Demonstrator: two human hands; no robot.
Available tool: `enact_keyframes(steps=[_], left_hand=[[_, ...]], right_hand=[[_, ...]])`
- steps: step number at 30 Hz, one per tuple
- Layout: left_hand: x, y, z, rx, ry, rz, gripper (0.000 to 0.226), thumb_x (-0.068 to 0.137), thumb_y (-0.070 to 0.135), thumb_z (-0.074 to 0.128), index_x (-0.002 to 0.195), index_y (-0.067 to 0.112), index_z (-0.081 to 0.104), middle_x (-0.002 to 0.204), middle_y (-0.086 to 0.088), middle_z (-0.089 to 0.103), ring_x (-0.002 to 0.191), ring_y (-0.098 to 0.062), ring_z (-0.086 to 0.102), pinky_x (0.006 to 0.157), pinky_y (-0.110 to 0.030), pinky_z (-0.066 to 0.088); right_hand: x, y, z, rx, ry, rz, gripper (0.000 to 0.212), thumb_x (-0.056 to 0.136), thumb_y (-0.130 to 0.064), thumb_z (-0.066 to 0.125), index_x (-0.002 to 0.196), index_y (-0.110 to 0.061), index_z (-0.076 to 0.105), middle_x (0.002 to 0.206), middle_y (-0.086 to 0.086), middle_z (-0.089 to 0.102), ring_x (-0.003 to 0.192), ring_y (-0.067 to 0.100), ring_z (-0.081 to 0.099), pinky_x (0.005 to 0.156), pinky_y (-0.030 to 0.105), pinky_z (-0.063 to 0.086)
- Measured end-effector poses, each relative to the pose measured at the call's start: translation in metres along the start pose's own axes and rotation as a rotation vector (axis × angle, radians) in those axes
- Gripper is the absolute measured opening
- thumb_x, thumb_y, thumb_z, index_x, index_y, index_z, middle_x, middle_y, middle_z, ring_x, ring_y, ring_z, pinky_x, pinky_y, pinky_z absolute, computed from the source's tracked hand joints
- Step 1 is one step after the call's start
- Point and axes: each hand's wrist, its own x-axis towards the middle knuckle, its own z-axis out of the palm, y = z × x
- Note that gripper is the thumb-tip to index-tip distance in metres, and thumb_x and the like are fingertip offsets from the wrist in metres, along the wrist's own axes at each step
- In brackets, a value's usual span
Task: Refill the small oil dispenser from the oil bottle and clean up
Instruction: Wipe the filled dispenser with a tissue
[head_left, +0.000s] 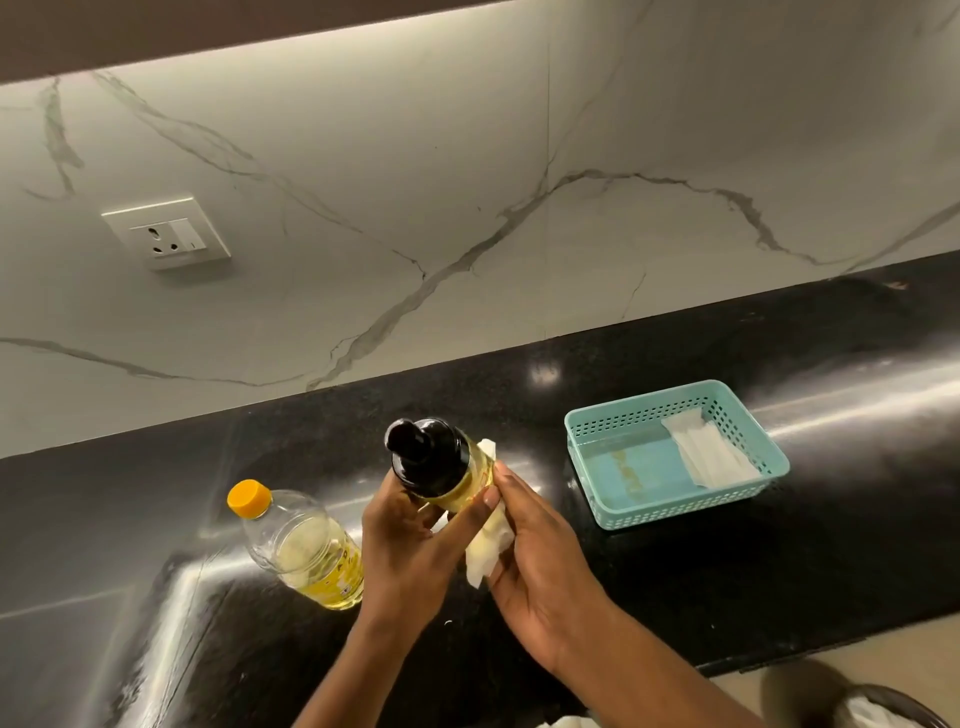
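The small oil dispenser (441, 465), clear glass with yellow oil and a black pour cap, is lifted above the black counter (675, 597), tilted toward me. My left hand (402, 545) grips its lower body from the left. My right hand (535, 556) holds a crumpled white tissue (485, 545) against the dispenser's right side. The oil bottle (304, 545), clear plastic with an orange cap on and a little yellow oil at the bottom, stands on the counter just left of my left hand.
A teal perforated basket (587, 441) with folded white tissues (711, 454) sits on the counter to the right. A wall socket (169, 236) is on the marble backsplash. A bin with white paper (878, 712) shows at the bottom right, below the counter edge.
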Motion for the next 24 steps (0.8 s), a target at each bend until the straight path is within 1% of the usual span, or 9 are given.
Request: enact_keyframes(steps=[2,6,9,13,15,18,20,21,24], left_hand=[[0.004,0.002,-0.006,0.055,-0.019,0.025,0.041,0.080,0.018,0.094,0.114,0.004,0.074,0.107,-0.010,0.083,0.101,-0.029,0.082,0.088,-0.050,0.067],[0.013,0.013,-0.015,0.083,-0.057,0.065,0.041,0.076,0.020,0.094,0.109,0.010,0.072,0.102,0.000,0.083,0.091,-0.018,0.082,0.076,-0.026,0.064],[0.020,0.015,-0.024,0.013,-0.101,0.040,0.043,0.076,0.018,0.096,0.111,0.008,0.073,0.105,-0.004,0.083,0.094,-0.020,0.082,0.082,-0.032,0.066],[0.024,0.010,-0.036,-0.065,-0.190,0.019,0.045,0.074,0.020,0.094,0.115,0.014,0.077,0.109,-0.016,0.082,0.099,-0.033,0.081,0.085,-0.045,0.066],[0.023,0.012,-0.035,-0.098,-0.232,0.007,0.043,0.077,0.013,0.094,0.116,0.020,0.078,0.109,-0.016,0.082,0.099,-0.033,0.081,0.083,-0.042,0.065],[0.024,0.013,-0.034,-0.138,-0.219,-0.012,0.041,0.078,0.014,0.091,0.116,0.012,0.076,0.106,-0.017,0.081,0.097,-0.033,0.080,0.080,-0.038,0.064],[0.026,0.015,-0.035,-0.161,-0.177,-0.029,0.044,0.073,0.019,0.095,0.113,0.015,0.078,0.105,-0.017,0.081,0.095,-0.033,0.080,0.079,-0.039,0.065],[0.027,0.017,-0.037,-0.162,-0.170,-0.027,0.044,0.072,0.021,0.095,0.113,0.018,0.079,0.107,-0.017,0.082,0.096,-0.033,0.080,0.079,-0.041,0.066],[0.029,0.016,-0.042,-0.119,-0.233,0.000,0.051,0.077,0.023,0.093,0.124,0.013,0.074,0.115,-0.017,0.080,0.103,-0.037,0.080,0.084,-0.050,0.067]], right_hand=[[-0.004,0.001,0.002,-0.022,0.007,0.006,0.038,0.113,-0.027,0.043,0.131,-0.011,0.071,0.125,0.014,0.077,0.118,0.020,0.074,0.100,0.033,0.057],[-0.007,0.001,0.000,-0.008,0.054,0.006,0.030,0.110,-0.012,0.048,0.128,-0.012,0.073,0.121,0.013,0.078,0.111,0.022,0.076,0.094,0.035,0.057],[-0.007,-0.007,-0.004,-0.142,0.112,-0.103,0.034,0.108,-0.004,0.051,0.127,-0.024,0.070,0.116,0.002,0.081,0.108,0.019,0.077,0.095,0.037,0.058],[-0.011,-0.020,0.000,-0.724,0.075,-0.490,0.036,0.107,-0.015,0.058,0.122,-0.047,0.062,0.119,-0.028,0.071,0.116,-0.007,0.065,0.089,0.015,0.055],[-0.010,-0.021,0.002,-0.976,0.051,-0.716,0.037,0.106,-0.020,0.060,0.123,-0.053,0.065,0.125,-0.026,0.063,0.123,-0.005,0.058,0.091,0.010,0.053],[-0.008,-0.011,-0.003,-1.201,0.036,-0.914,0.045,0.106,-0.019,0.057,0.144,-0.042,0.061,0.149,-0.023,0.053,0.136,0.003,0.049,0.104,0.018,0.051],[-0.013,0.003,-0.008,-1.252,-0.029,-0.866,0.053,0.109,-0.017,0.052,0.157,-0.039,0.045,0.160,-0.020,0.044,0.147,0.001,0.041,0.118,0.025,0.044],[-0.020,0.009,-0.009,-1.243,-0.074,-0.776,0.058,0.111,-0.021,0.049,0.161,-0.046,0.033,0.166,-0.022,0.034,0.153,-0.003,0.031,0.124,0.027,0.037],[-0.042,0.013,0.000,-1.230,-0.228,-0.467,0.063,0.109,-0.054,0.034,0.154,-0.070,-0.008,0.167,-0.041,-0.009,0.153,-0.019,-0.003,0.132,0.032,0.012]])
